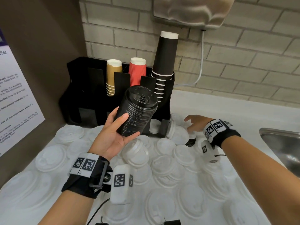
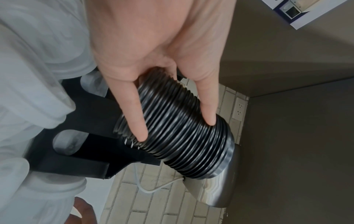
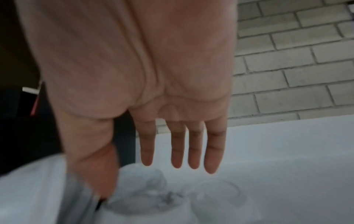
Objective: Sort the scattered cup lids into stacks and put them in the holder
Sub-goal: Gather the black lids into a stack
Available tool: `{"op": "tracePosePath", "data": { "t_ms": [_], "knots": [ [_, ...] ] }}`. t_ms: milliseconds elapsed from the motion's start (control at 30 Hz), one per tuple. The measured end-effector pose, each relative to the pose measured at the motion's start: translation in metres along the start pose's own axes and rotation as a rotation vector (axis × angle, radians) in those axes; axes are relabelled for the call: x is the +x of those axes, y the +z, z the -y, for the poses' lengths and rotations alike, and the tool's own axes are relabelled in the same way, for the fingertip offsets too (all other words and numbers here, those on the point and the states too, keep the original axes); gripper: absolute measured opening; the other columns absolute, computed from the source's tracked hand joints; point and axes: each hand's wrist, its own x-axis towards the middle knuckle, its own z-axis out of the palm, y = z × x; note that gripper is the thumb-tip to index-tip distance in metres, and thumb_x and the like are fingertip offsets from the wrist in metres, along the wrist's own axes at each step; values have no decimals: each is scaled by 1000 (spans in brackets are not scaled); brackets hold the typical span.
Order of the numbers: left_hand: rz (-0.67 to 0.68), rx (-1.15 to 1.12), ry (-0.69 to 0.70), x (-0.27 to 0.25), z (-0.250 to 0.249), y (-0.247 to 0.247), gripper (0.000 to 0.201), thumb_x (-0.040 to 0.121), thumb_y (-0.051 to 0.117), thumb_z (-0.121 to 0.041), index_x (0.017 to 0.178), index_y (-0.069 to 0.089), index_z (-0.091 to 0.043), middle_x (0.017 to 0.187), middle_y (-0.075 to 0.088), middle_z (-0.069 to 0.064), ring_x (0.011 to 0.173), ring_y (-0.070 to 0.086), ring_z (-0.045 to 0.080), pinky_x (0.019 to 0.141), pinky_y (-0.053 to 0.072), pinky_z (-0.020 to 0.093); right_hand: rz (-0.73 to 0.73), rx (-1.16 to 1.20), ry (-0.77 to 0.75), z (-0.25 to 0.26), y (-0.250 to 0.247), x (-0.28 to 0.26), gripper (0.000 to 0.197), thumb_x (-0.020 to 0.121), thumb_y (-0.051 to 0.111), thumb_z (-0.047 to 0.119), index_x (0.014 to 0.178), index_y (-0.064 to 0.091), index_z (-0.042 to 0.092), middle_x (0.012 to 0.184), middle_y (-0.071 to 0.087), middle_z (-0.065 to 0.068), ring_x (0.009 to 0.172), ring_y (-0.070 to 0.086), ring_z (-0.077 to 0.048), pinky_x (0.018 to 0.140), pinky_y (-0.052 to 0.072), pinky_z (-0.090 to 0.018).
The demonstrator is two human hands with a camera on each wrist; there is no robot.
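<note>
Left hand grasps the tall ribbed stack of black plastic lids, raised just before the black slotted holder. Right hand released, fingers extended. Stack judged light, liable to separate; grip across its sides.

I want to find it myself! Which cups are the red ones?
Look at the black holder against the brick wall. Three cup stacks stand in it: the red cups are the middle one, between the tan cups and the tall black cups, and the only ribbed ones.
</note>
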Motion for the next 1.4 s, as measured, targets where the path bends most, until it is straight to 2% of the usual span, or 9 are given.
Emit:
{"op": "tracePosePath", "data": {
  "t_ms": [133,267,333,467,600,767,1067,1300,1400],
  "knots": [
    [6,0,-1,0,-1,0,57,83,65,-24,137,49,-31,125,67,-1,112,66,24,75,58,40,79,-95,-27,4,16,5,68,90,58,43,148,29,24,152,33,-3,137,34,-25,112,29,-36],
    [-4,1,5,-1,-1,-2,57,83,65,-25,137,49,-31,124,68,-1,110,67,24,74,59,40,63,-70,-28,6,19,6,66,88,61,45,144,32,27,140,43,-5,124,46,-25,92,35,-28],
    [-12,-1,3,-1,-1,-3,57,82,65,-25,137,49,-30,124,68,-1,110,67,24,74,59,40,54,-42,-21,2,12,8,66,84,64,47,140,33,33,136,44,-5,118,49,-26,93,38,-30],
    [-28,-5,-2,1,0,-4,58,81,66,-25,137,49,-30,124,68,-1,110,67,24,73,59,40,-55,-95,76,-16,0,8,69,77,67,42,136,32,35,120,45,-8,98,51,-29,78,41,-33],
    [-35,-5,-12,4,2,-2,60,80,67,-25,138,49,-30,123,68,-2,110,67,24,72,59,40,-119,-272,123,-23,3,7,82,73,73,44,141,28,35,137,34,-12,123,41,-37,88,40,-41],
    [-21,-11,-23,5,4,-1,59,81,66,-25,137,49,-30,122,69,-2,109,67,24,72,59,41,59,-177,-151,-3,16,10,80,72,80,35,139,37,33,131,41,-7,121,45,-28,100,42,-41],
    [-23,-14,-20,5,1,0,59,81,66,-25,137,49,-29,123,68,-2,110,67,24,73,59,40,39,-275,-188,6,33,17,82,68,80,36,139,40,29,125,53,-6,116,53,-29,99,46,-43],
    [-19,-15,-16,5,-2,3,60,80,66,-25,137,50,-30,121,69,-2,108,68,24,71,59,39,-50,-186,-122,0,7,11,66,72,71,36,129,38,32,112,45,-4,92,54,-28,72,49,-36],
    [-19,-16,-21,5,-2,4,60,80,66,-25,137,49,-29,120,70,-2,108,68,23,71,59,39,-156,-167,-68,0,-17,-6,70,71,71,41,129,36,24,108,39,-3,91,53,-28,71,49,-37]
  ]
}}
